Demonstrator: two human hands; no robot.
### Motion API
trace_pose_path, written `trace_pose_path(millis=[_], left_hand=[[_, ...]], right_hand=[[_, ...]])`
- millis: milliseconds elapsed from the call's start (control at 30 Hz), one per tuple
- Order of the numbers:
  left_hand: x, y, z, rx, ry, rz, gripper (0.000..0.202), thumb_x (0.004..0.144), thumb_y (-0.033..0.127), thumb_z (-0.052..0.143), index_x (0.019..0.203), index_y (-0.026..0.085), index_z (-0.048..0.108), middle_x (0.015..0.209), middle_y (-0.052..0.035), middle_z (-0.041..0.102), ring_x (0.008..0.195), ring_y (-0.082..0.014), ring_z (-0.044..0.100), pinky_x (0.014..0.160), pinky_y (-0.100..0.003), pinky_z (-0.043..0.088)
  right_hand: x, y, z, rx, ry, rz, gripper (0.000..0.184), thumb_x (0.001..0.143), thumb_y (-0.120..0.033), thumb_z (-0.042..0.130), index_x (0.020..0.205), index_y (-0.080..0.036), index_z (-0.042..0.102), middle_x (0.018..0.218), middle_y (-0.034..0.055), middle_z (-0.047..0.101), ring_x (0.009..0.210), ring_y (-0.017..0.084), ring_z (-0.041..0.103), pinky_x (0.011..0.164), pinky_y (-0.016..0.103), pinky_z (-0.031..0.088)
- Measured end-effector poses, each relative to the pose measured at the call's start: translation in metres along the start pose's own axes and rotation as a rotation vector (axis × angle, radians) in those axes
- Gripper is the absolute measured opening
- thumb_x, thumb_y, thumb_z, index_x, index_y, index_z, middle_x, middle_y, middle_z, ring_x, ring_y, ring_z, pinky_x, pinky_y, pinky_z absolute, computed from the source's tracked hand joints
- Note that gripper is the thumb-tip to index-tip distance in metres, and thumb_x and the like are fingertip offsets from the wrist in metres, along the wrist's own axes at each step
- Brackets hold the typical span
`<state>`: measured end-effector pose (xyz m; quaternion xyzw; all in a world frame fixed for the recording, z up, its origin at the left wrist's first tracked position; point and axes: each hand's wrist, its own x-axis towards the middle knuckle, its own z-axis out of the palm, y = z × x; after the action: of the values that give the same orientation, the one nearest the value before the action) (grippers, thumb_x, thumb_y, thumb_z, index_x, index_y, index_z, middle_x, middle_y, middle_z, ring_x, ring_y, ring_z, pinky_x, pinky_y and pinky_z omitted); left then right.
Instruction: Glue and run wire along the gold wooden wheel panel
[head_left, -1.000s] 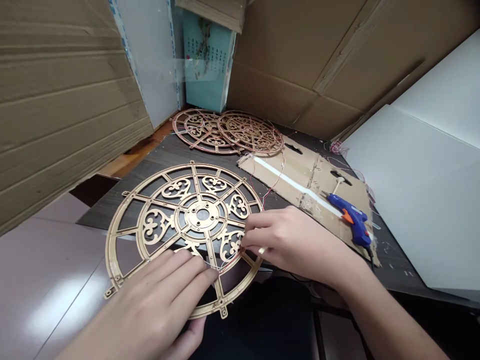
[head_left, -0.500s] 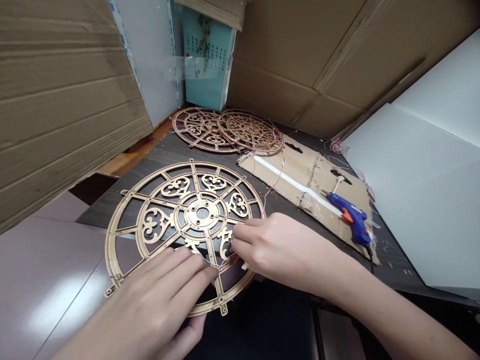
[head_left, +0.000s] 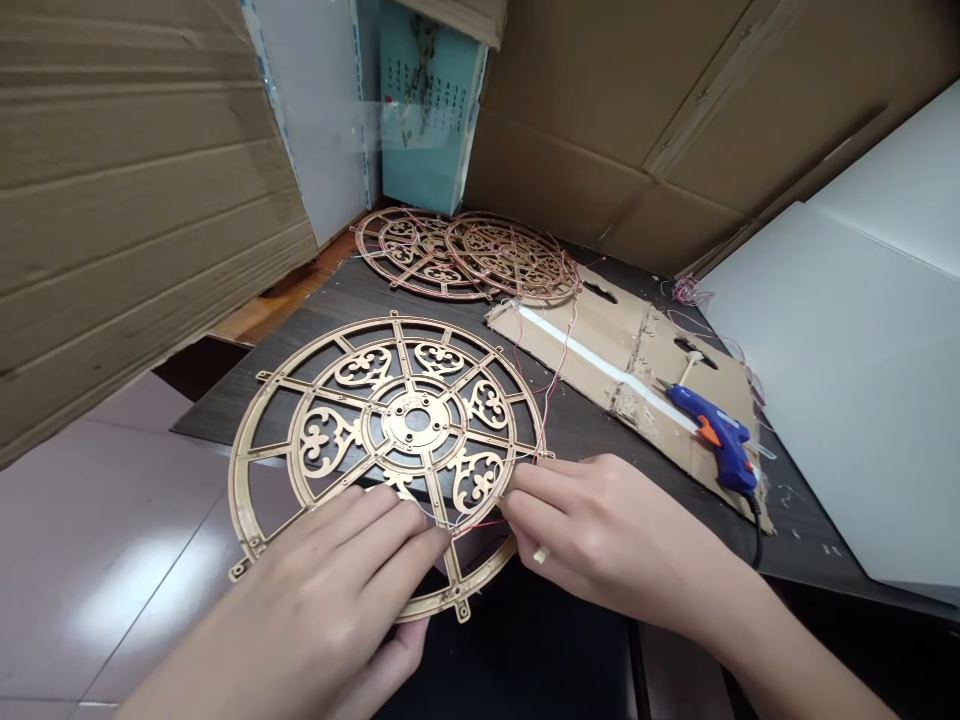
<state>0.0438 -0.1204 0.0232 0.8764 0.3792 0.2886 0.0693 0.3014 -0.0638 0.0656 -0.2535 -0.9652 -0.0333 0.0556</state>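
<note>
A flat gold filigree disc with spokes and heart-shaped scrollwork lies on the dark table, and its lower edge overhangs the table's front edge. My left hand grips its lower rim, with the fingers on top and the thumb beneath. My right hand sits at the disc's lower right, pinching a thin red wire that runs across to the left fingers. A small pale stick pokes out under the right fingers. The wire's end is hidden by the fingers.
Behind the disc, two overlapping wired filigree discs lie on the table. To the right are a cardboard sheet with a white strip and a blue hot glue gun. White board and cardboard panels wall the table.
My right hand has slid down and rightward along the disc's rim. The left hand stays on the rim. The whole view has shifted slightly to the right.
</note>
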Motion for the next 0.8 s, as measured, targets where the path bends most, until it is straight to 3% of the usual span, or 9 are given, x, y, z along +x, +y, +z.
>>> trace_pose_path(millis=[167, 267, 400, 533, 667, 800], left_hand=[[0.001, 0.001, 0.003, -0.027, -0.011, 0.003, 0.019, 0.098, 0.013, 0.049, 0.107, 0.023, 0.062, 0.108, 0.0005, 0.069, 0.109, -0.0226, 0.058, 0.102, -0.039, 0.034], [0.0, -0.001, 0.003, -0.023, -0.029, 0.01, 0.018, 0.097, 0.012, 0.05, 0.107, 0.022, 0.061, 0.108, 0.0, 0.068, 0.107, -0.0228, 0.058, 0.101, -0.04, 0.035], [0.0, -0.003, 0.002, -0.002, -0.024, 0.026, 0.025, 0.099, 0.013, 0.05, 0.119, 0.022, 0.061, 0.111, 0.0, 0.068, 0.109, -0.0226, 0.058, 0.102, -0.04, 0.034], [0.002, -0.003, 0.001, -0.032, -0.014, 0.025, 0.019, 0.1, 0.015, 0.05, 0.112, 0.023, 0.062, 0.109, 0.0003, 0.069, 0.107, -0.0224, 0.059, 0.102, -0.039, 0.035], [0.004, -0.002, 0.001, -0.022, 0.013, 0.04, 0.018, 0.099, 0.014, 0.05, 0.112, 0.021, 0.062, 0.108, -0.0013, 0.07, 0.105, -0.0234, 0.06, 0.099, -0.04, 0.037], [0.007, -0.002, 0.0, 0.004, 0.026, 0.072, 0.018, 0.098, 0.013, 0.05, 0.11, 0.019, 0.062, 0.105, -0.0031, 0.071, 0.101, -0.0245, 0.061, 0.093, -0.04, 0.04]], right_hand=[[0.0, -0.002, -0.003, 0.071, -0.059, 0.033, 0.01, 0.096, -0.019, 0.058, 0.086, -0.019, 0.054, 0.086, -0.0019, 0.056, 0.071, 0.013, 0.043, 0.059, 0.032, 0.026], [0.005, -0.003, -0.01, 0.16, -0.085, 0.074, 0.008, 0.098, -0.021, 0.057, 0.092, -0.018, 0.06, 0.089, -0.0005, 0.059, 0.074, 0.013, 0.047, 0.062, 0.032, 0.029], [0.012, -0.009, -0.018, 0.453, 0.128, 0.126, 0.018, 0.104, -0.022, 0.049, 0.102, -0.015, 0.065, 0.086, 0.001, 0.059, 0.076, 0.011, 0.048, 0.068, 0.028, 0.036], [0.016, -0.02, -0.019, 0.736, 0.352, 0.208, 0.03, 0.107, -0.028, 0.043, 0.098, -0.014, 0.068, 0.095, 0.0047, 0.065, 0.085, 0.011, 0.057, 0.078, 0.026, 0.043], [0.019, -0.029, -0.008, 0.88, 0.358, 0.328, 0.038, 0.109, -0.033, 0.044, 0.087, -0.015, 0.069, 0.069, -0.0015, 0.057, 0.065, 0.006, 0.051, 0.063, 0.022, 0.037], [0.02, -0.033, 0.003, 0.912, 0.296, 0.444, 0.031, 0.105, -0.032, 0.054, 0.085, -0.015, 0.07, 0.068, -0.0027, 0.061, 0.064, 0.004, 0.053, 0.063, 0.02, 0.038]])
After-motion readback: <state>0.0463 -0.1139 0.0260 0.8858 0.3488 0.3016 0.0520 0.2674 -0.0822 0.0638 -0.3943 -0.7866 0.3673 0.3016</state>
